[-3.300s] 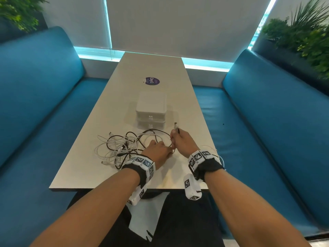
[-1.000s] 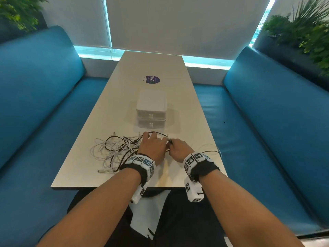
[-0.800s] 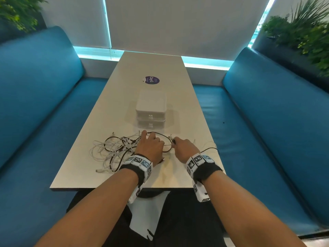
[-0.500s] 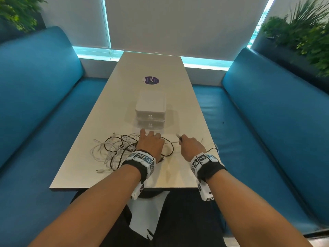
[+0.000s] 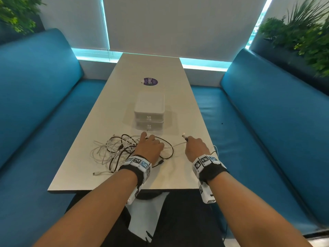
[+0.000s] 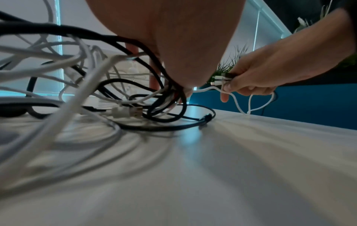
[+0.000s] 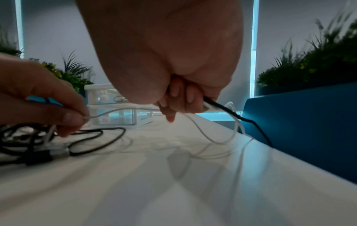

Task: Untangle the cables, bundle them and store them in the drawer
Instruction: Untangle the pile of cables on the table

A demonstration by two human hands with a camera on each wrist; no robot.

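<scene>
A tangle of white and black cables (image 5: 114, 150) lies on the near part of the white table (image 5: 124, 97). My left hand (image 5: 149, 140) rests on the tangle's right side. In the right wrist view the left hand (image 7: 82, 120) pinches a white cable (image 7: 119, 110) between thumb and finger. That white cable (image 5: 175, 144) runs taut to my right hand (image 5: 189, 140), which grips several cable ends (image 6: 220, 79) with the plugs sticking out. A black cable (image 7: 241, 120) and a white loop hang from this fist over the table's right edge. The white two-drawer unit (image 5: 149, 111) stands behind the hands, both drawers closed.
Blue bench seats (image 5: 249, 139) run along both sides of the table. A round purple sticker (image 5: 149, 81) lies further back. Plants (image 5: 302, 32) stand behind the benches. A loose black plug (image 5: 160, 162) lies by my left wrist.
My right hand has drawn away to the right from the left hand, pulling the white cable out taut. The left hand has stayed on the tangle.
</scene>
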